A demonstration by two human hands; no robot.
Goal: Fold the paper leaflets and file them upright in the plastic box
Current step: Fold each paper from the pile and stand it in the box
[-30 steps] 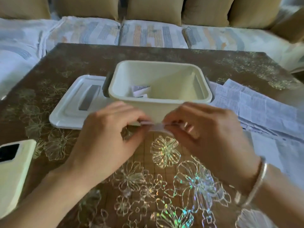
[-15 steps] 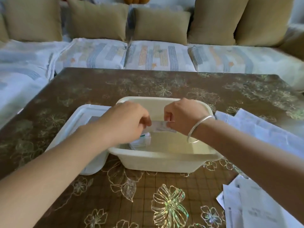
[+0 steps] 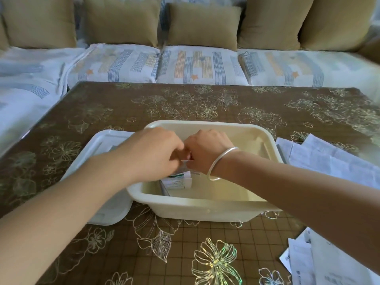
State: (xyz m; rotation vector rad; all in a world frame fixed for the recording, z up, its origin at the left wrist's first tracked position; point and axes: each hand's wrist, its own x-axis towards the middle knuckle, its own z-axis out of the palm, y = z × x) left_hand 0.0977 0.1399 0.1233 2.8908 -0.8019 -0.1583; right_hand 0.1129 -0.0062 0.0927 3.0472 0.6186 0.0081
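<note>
Brown flower-patterned table (image 3: 257,233) carries a cream box (image 3: 205,210). Loose sheets (image 3: 304,262) lie nearer than the box, to its right; more lie level with it on that side. Over the box's left half, left hand (image 3: 152,153) and right hand (image 3: 207,149) meet, fingers curled, both pinching a leaflet (image 3: 186,161); only a small white edge shows. Below them, a filed leaflet (image 3: 177,182) sits inside the box by its front-left corner. Lid (image 3: 102,140) lies flat just left of the box. Beyond the box: sofa (image 3: 195,64), cushions (image 3: 203,23)
</note>
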